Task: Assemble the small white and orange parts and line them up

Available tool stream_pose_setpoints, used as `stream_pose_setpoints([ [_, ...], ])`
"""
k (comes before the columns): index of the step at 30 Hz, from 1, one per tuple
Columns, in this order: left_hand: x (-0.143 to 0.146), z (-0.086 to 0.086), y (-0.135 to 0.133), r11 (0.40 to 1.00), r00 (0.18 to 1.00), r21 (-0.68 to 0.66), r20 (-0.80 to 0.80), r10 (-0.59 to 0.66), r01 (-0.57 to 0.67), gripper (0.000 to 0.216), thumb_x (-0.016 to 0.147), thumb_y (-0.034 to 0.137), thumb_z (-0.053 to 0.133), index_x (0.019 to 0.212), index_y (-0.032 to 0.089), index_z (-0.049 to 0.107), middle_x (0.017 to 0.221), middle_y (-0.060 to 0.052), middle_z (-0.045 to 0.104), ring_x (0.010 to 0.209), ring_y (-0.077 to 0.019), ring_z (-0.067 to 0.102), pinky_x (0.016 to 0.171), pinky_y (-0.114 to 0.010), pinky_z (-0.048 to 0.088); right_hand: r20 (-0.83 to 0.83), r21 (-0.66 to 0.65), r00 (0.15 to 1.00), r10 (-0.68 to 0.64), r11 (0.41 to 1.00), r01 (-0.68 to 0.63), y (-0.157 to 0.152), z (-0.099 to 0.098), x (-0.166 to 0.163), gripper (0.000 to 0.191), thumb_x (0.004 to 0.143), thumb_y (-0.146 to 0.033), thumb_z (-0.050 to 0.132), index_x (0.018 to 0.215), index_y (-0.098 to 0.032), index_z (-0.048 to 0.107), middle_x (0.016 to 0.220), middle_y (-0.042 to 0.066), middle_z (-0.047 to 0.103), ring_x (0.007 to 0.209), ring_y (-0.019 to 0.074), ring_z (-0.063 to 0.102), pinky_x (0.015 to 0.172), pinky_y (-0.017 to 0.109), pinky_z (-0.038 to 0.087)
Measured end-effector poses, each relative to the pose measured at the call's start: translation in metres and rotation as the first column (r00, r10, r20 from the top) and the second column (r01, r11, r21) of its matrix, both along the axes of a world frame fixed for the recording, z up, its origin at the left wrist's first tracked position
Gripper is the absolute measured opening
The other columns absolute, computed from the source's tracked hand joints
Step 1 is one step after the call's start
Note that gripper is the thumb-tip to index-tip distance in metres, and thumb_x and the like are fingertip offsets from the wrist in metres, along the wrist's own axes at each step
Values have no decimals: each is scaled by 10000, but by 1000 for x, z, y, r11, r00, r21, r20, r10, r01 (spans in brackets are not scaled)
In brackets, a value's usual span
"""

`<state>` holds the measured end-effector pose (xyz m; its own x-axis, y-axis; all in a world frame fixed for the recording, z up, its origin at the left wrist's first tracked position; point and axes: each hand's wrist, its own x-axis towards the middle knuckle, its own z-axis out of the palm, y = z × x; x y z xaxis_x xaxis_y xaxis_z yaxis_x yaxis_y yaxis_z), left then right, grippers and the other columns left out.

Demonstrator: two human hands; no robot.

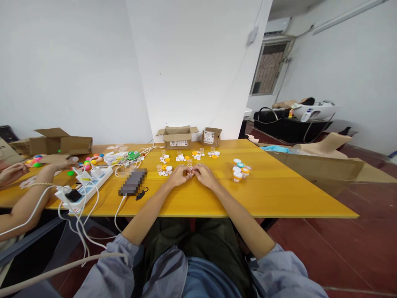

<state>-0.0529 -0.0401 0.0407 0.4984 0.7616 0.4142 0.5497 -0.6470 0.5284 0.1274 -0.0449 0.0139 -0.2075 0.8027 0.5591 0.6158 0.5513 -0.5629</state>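
My left hand (180, 175) and my right hand (203, 174) meet at the middle of the table, fingertips pinched together. Whatever sits between them is too small and too covered to name. A small clear cup (190, 164) shows just behind the fingertips. To the left of my hands lies a group of small white pieces with an orange ring (164, 167) and a clear cup (159, 168). Behind them are further groups of white pieces (180, 157), orange rings (214, 157) and clear cups. On the right stand several clear jars with white, orange and teal lids (237, 176).
Two cardboard boxes (178, 138) stand against the wall. Left of me lie a dark power bank (134, 182), a white power strip (93, 187) and loose cables. Another person's arm (37, 198) reaches among coloured balls (34, 160). The table's front edge (266, 216) runs before my lap.
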Motion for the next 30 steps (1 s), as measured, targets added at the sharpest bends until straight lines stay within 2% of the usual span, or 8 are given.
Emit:
stream_pose_setpoints([
  [5, -1, 0, 1, 1000, 998, -23, 62, 0, 2, 68, 817, 278, 690, 804, 212, 690, 828, -16, 674, 835, -198, 621, 829, -344, 526, -49, -89, 998, -40, 995, 35, -5, 8, -2, 167, 828, -106, 614, 802, -243, 706, 892, 52, 759, 886, 228, 701, 815, 325, 532],
  [10, -2, -1, 2, 998, 991, -46, 127, -39, 45, 71, 812, 265, 698, 792, 198, 685, 833, -18, 664, 836, -191, 613, 830, -333, 510, -113, -135, 994, 3, 991, -19, -9, 11, -3, 179, 834, -96, 605, 874, -231, 715, 907, 33, 778, 897, 194, 724, 833, 298, 550],
  [15, -2, -2, 3, 996, 986, -63, 161, -44, 55, 73, 806, 270, 712, 807, 198, 700, 852, -20, 664, 849, -189, 612, 839, -329, 508, -212, -183, 977, 23, 981, -63, -5, 9, -3, 159, 826, -91, 604, 865, -213, 697, 871, 29, 767, 871, 177, 725, 850, 307, 565],
  [19, -2, -2, 4, 996, 983, -69, 177, -47, 60, 84, 805, 280, 721, 840, 204, 712, 878, -22, 672, 862, -190, 617, 850, -326, 512, -365, -244, 928, 78, 954, -176, -1, 6, -3, 141, 820, -93, 593, 865, -197, 676, 822, 17, 747, 747, 152, 709, 736, 281, 587],
  [22, -2, -2, 3, 995, 984, -72, 170, -50, 63, 74, 791, 244, 723, 849, 200, 708, 884, -22, 668, 844, -183, 617, 845, -321, 513, -418, -276, 904, 83, 937, -214, -1, 5, -4, 142, 805, -85, 590, 862, -188, 671, 808, 14, 741, 705, 145, 697, 678, 267, 583],
  [25, -2, -2, 3, 995, 985, -64, 157, -70, 81, 65, 778, 218, 726, 834, 196, 700, 873, -20, 661, 835, -179, 616, 846, -318, 514, -368, -264, 927, 76, 947, -183, -2, 6, -4, 160, 783, -63, 586, 825, -186, 681, 795, 12, 745, 716, 151, 699, 697, 272, 577],
  [30, -2, -1, 1, 994, 987, -57, 134, -84, 92, 41, 793, 223, 712, 800, 191, 687, 849, -17, 652, 823, -177, 613, 852, -326, 514, -179, -211, 984, 19, 976, -57, -5, 11, -4, 171, 787, -79, 599, 789, -198, 723, 805, 22, 766, 779, 177, 709, 763, 284, 557],
])
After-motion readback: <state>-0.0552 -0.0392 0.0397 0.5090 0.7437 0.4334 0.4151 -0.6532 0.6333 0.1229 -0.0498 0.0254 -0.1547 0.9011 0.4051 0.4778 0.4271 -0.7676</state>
